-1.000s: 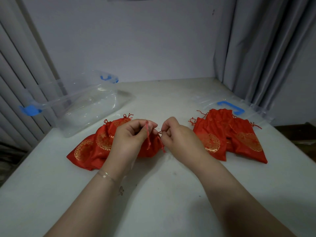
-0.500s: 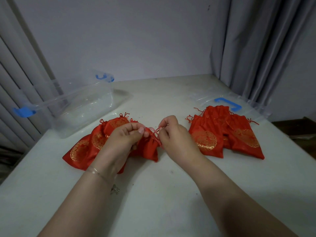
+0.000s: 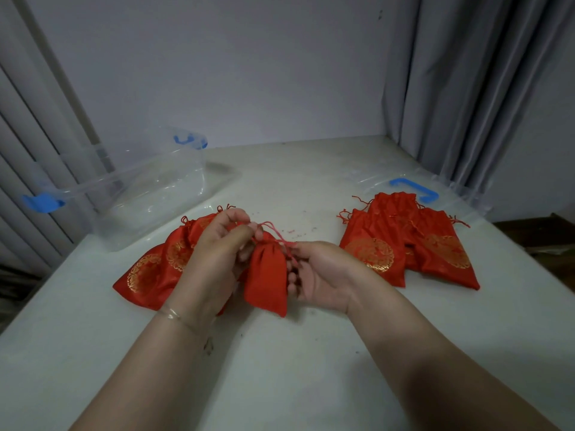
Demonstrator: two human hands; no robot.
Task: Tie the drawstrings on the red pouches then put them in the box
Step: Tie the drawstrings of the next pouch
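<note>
A red pouch [image 3: 267, 279] hangs between my hands just above the white table, its neck gathered. My left hand [image 3: 217, 259] pinches the pouch's red drawstring [image 3: 273, 232] at the top. My right hand [image 3: 320, 275] lies palm up beside the pouch, fingers curled against its right side and the trailing cord. Behind my left hand lies a pile of red pouches with gold roundels [image 3: 155, 269]. A second pile of red pouches [image 3: 407, 244] lies to the right. The clear plastic box [image 3: 140, 188] with blue latches stands at the back left, tilted.
The box's clear lid [image 3: 413, 189] with a blue handle lies flat behind the right pile. Grey curtains [image 3: 466, 88] hang at the right and left edges. The table edge [image 3: 529, 244] drops off at the right, past the right pile.
The pouch's neck is now drawn shut. My right hand has let go of its pinch, turned palm up and dropped beside the pouch. My left hand has lifted the cord.
</note>
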